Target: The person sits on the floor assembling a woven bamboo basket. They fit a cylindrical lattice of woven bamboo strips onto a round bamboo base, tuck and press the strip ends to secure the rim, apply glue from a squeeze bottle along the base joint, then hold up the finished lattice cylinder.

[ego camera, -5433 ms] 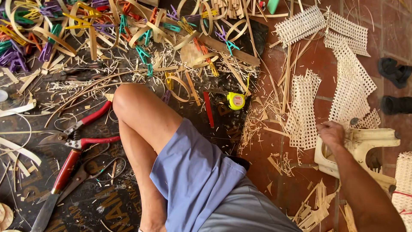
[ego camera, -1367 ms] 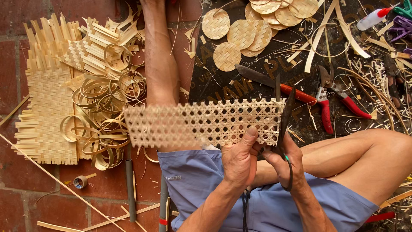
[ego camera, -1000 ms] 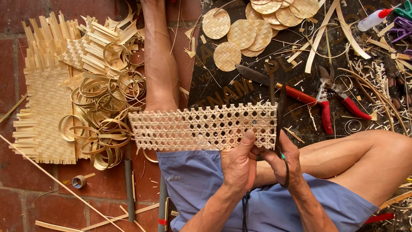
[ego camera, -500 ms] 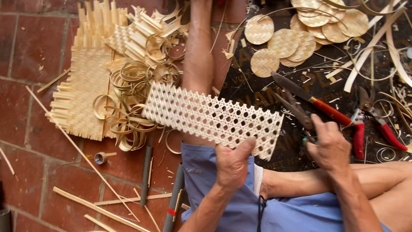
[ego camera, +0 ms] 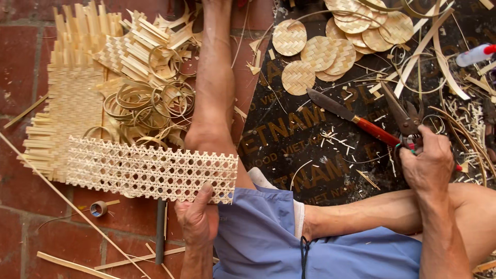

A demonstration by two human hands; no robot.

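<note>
We find our left hand (ego camera: pixel 199 217) pinching the near edge of an open-weave cane panel (ego camera: pixel 150 169), thumb on top, fingers closed beneath; the panel lies level across the left knee and over the brick floor (ego camera: pixel 20 67). Our right hand (ego camera: pixel 426 165) is closed around the handles of the shears (ego camera: pixel 405 121), which rest on the dark printed mat (ego camera: pixel 289 150) just beside a red-handled knife (ego camera: pixel 351 118). Woven bamboo discs (ego camera: pixel 320 51) lie beyond. We judge the step to be taking up the cutting tool. The next move calls for a firm grip on the shears and a steady, level panel edge.
</note>
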